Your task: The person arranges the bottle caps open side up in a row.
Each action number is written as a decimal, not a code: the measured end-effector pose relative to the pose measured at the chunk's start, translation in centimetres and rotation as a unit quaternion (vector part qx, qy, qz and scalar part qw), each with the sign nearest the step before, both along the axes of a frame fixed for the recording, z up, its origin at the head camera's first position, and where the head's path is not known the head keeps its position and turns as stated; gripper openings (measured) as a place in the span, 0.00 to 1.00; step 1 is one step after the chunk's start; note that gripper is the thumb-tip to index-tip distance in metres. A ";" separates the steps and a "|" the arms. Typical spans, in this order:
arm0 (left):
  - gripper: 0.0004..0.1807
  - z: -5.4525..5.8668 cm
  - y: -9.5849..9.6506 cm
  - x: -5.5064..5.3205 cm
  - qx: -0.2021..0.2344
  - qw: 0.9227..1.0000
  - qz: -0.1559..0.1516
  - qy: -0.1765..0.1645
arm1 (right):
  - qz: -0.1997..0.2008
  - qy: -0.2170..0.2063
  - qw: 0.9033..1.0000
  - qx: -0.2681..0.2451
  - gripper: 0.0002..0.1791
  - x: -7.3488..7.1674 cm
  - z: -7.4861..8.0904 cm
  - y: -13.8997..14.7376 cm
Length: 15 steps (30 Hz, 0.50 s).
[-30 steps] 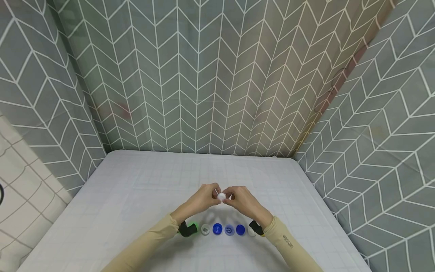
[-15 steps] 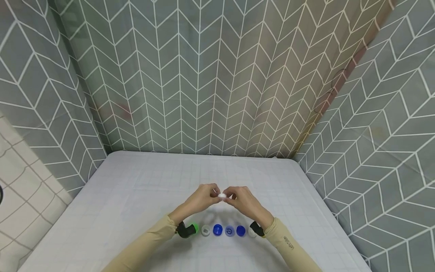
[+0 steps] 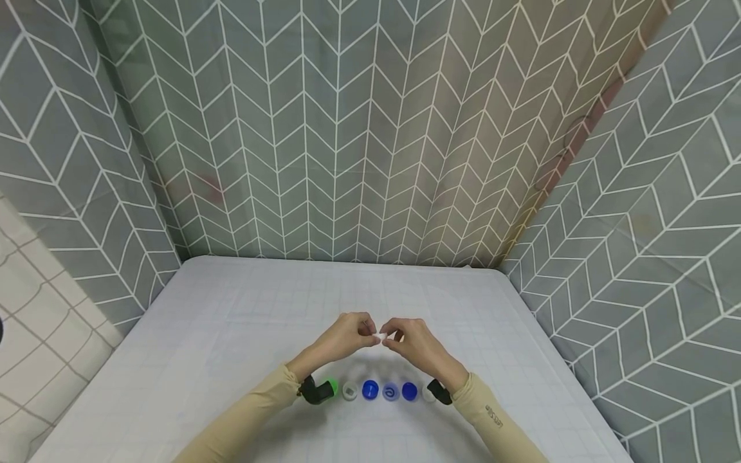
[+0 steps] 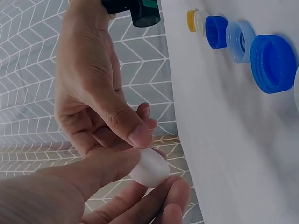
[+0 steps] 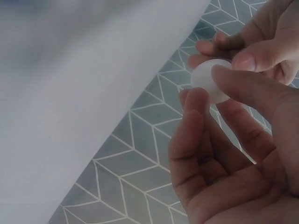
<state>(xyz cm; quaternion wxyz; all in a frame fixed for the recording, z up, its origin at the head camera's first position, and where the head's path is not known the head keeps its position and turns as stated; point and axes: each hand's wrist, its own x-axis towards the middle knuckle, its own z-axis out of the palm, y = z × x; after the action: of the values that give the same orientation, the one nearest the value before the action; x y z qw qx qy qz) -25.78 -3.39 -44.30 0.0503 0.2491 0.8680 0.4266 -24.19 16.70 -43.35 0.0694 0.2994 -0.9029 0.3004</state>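
Observation:
Above the table, a small white bottle cap (image 3: 380, 337) is between the fingertips of both hands. My left hand (image 3: 351, 333) grips its left side with thumb and fingers. From the other side my right hand (image 3: 410, 339) pinches it as well. Seen in the left wrist view, the white cap (image 4: 152, 169) shows its round face, with the left thumb across its edge. The right wrist view has the right thumb lying over the white cap (image 5: 208, 79) and fingers at its rim; the left thumb tip is right beside it.
Nearer the body, several bottle caps form a row: green (image 3: 334, 387), white (image 3: 350, 390), blue (image 3: 370, 390), light blue (image 3: 390, 391), blue (image 3: 409, 391) and white (image 3: 428, 394). Wrist cameras partly cover the row's ends. A yellow cap (image 4: 191, 21) appears in the left wrist view. Patterned curtains surround the white table (image 3: 260, 289).
Between the fingertips, the white cap has turned from face-up towards the head camera to a thin, edge-on look. Both hands stay in almost the same place; the row of caps is unmoved.

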 end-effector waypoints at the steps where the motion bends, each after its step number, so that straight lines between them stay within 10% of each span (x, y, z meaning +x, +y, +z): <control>1: 0.08 0.0 0.0 0.0 0.002 1.000 -0.001 0.001 | 0.002 -0.003 1.000 0.000 0.07 0.0 0.0 0.0; 15: 0.14 -0.2 0.5 0.1 -0.004 1.000 -0.005 0.023 | -0.007 -0.008 1.000 0.010 0.17 0.4 0.0 -0.1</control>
<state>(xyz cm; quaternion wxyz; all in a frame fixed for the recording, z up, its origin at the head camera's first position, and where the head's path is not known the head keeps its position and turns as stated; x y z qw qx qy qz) -25.63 -2.85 -44.47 0.0332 0.2633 0.8695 0.4166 -23.75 16.64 -43.31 0.0612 0.2909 -0.9087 0.2933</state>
